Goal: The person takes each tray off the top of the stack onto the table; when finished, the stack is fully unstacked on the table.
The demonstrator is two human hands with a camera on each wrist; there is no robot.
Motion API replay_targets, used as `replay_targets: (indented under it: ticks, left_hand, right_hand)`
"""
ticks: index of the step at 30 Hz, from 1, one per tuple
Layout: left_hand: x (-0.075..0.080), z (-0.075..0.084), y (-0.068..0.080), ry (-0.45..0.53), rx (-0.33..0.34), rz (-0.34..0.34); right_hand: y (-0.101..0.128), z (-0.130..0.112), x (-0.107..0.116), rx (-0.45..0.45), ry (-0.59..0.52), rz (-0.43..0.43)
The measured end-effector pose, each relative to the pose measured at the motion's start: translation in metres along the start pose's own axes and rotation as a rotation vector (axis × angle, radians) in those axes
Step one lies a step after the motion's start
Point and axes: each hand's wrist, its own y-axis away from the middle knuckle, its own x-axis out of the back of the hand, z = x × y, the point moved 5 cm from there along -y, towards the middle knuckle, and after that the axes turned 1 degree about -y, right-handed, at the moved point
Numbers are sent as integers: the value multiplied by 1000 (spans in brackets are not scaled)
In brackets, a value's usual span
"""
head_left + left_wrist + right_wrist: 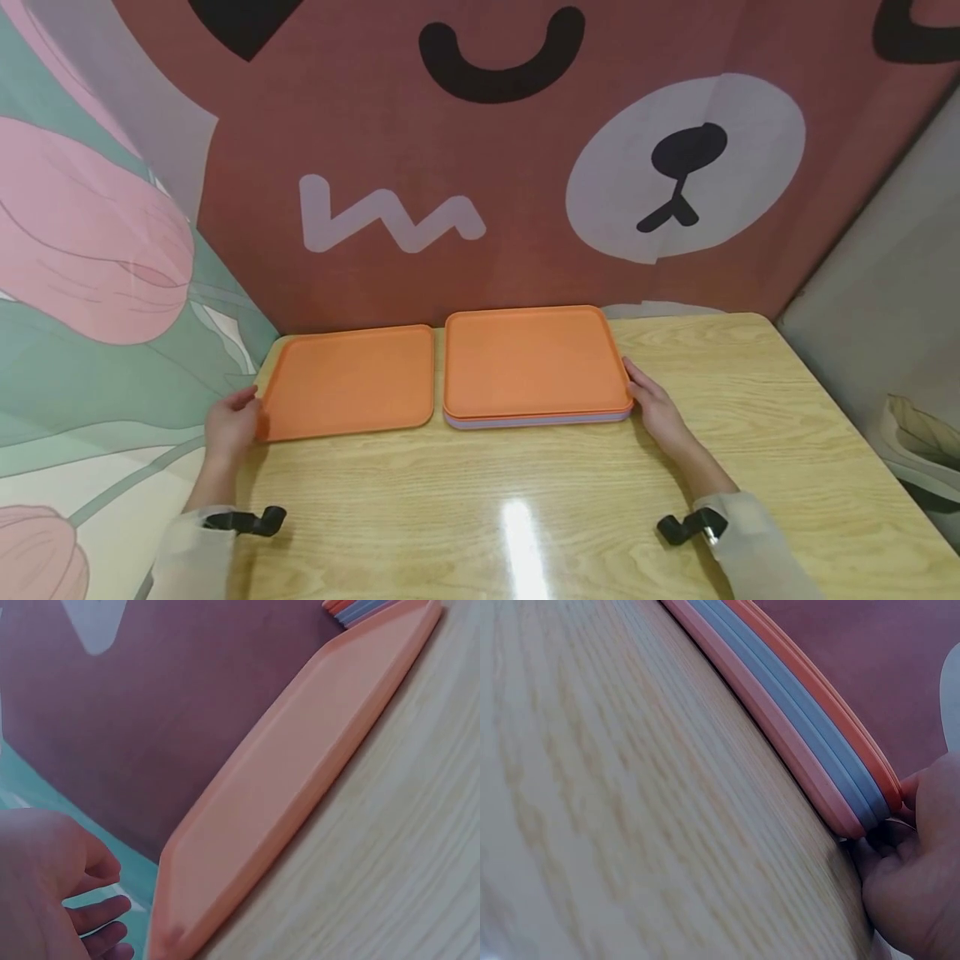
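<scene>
Nearest us, our left hand (pixel 231 423) rests at the left edge of the single orange tray (pixel 348 381), fingers loosely curled and apart, gripping nothing. Our right hand (pixel 654 407) touches the right edge of the stack of trays (pixel 534 367), fingertips (pixel 909 787) at its rims; whether they pinch it, we cannot tell. Both lie just beside each other on the wooden table (pixel 570 508). Behind rises the bear-face backdrop (pixel 525 158).
</scene>
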Motion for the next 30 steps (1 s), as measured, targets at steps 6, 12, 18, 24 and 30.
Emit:
replay_targets:
  ticks: [6,12,18,24,30]
  left_hand:
    - [-6,25,11,16,-103,10]
    - [-25,50,24,47,-237,-107]
    - [-55,72,40,36,-298,-238]
    - [-84,89,52,73,-366,-337]
    - [-111,104,62,136,-414,-437]
  right_hand:
    - [1,0,-1,-8,-27,-17]
    - [1,-2,-3,-25,-37,-22]
    - [1,0,-2,-29,21,-6]
    - [1,3,-1,-18,51,-6]
    - [0,2,-1,1,68,-9]
